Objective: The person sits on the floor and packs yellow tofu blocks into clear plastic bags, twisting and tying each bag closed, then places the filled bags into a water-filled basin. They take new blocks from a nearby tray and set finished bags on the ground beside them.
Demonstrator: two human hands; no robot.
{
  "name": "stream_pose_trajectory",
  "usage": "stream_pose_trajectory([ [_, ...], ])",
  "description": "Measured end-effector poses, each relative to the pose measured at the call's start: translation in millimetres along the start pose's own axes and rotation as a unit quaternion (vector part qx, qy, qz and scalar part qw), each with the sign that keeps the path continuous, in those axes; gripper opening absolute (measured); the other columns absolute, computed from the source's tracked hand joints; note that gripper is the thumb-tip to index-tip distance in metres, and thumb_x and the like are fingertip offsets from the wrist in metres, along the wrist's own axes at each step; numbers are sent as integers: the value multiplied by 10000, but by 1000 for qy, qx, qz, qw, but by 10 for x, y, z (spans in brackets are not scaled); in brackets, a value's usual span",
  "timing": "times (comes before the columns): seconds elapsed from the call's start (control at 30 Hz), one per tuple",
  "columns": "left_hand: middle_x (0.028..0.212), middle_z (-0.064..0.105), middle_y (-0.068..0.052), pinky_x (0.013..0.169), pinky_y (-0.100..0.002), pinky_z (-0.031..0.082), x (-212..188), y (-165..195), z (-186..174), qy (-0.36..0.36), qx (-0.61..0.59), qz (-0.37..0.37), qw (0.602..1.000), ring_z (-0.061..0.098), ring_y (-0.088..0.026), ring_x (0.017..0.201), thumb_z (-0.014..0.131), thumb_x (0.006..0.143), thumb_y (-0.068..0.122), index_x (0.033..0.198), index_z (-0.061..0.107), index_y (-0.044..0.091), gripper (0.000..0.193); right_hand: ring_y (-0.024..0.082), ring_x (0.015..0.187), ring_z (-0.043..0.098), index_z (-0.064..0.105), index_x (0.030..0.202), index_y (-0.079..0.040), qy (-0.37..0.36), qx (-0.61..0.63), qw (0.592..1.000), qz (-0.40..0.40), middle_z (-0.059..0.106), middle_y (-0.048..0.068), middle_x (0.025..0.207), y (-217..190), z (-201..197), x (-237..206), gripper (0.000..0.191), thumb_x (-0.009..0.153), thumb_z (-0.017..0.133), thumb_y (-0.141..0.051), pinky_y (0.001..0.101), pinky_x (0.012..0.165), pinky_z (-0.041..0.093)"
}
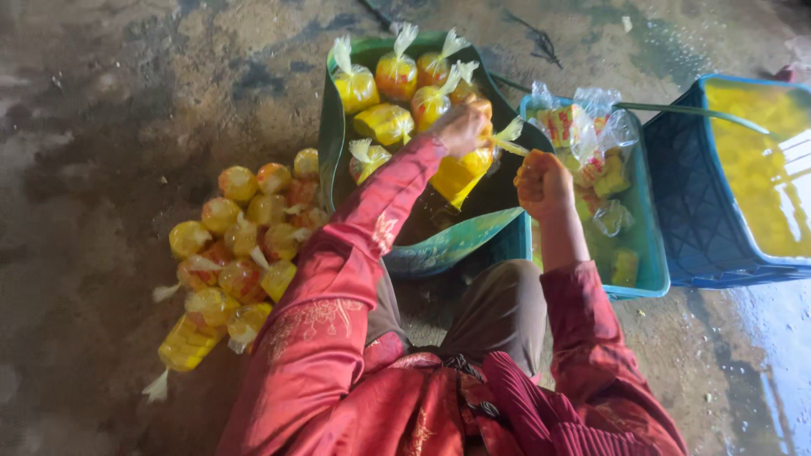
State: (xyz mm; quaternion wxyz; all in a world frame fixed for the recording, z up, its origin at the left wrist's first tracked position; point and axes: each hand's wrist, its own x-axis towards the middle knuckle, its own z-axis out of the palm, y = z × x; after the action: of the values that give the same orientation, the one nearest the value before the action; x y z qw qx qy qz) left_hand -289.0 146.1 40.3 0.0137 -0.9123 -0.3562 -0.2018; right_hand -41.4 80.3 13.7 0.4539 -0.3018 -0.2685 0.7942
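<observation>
Left hand (460, 128) grips neck of yellow filled bag (459, 175), bag hanging just below it over green basin (439, 245). Right hand (543, 181) clenched beside it, pulling the bag's twisted plastic tail (510, 139).

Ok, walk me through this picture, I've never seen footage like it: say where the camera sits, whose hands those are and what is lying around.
There is one picture, from a camera worn on a person's head, looking down at their own red sleeves and lap. No machine is involved, only two bare hands. The left hand grips a clear bag of yellow pieces near its top, above a green basin that holds more filled, tied bags. The right hand is closed in a fist and seems to pull the bag's twisted neck tight. A heap of finished bags lies on the wet concrete floor. A turquoise crate holds further bags, and a blue tub holds something yellow.
</observation>
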Motion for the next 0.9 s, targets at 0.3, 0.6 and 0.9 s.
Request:
stream_pose_trajectory([
  [0.3,1050,712,-113,899,-414,557,569,1579,-1496,251,-236,176,922,709,-333,977,719,852,112,900,759,50,88,82,618,433,585,989,-118,-318,420,826,-202,485,-10,785,587,972,-791,180,1032,562,-292,209,509,349],
  [0.6,1052,737,-67,915,-296,539,511,1828,-2060,93,-679,20,728,684,-167,1009,772,915,164,899,791,-22,188,288,929,586,603,1165,-11,-25,-468,607,-641,584,167,1085,-420,382,-815,313,922,682,-192,365,770,491],
  [0.9,1007,770,-105,946,-298,553,-85,1028,-1730,201,-410,36,889,714,-173,1057,747,931,173,941,781,-11,187,371,1033,670,641,1235,18,-116,-751,380,-527,654,176,1173,-1063,1382,-1184,383,854,674,-5,439,878,569],
])
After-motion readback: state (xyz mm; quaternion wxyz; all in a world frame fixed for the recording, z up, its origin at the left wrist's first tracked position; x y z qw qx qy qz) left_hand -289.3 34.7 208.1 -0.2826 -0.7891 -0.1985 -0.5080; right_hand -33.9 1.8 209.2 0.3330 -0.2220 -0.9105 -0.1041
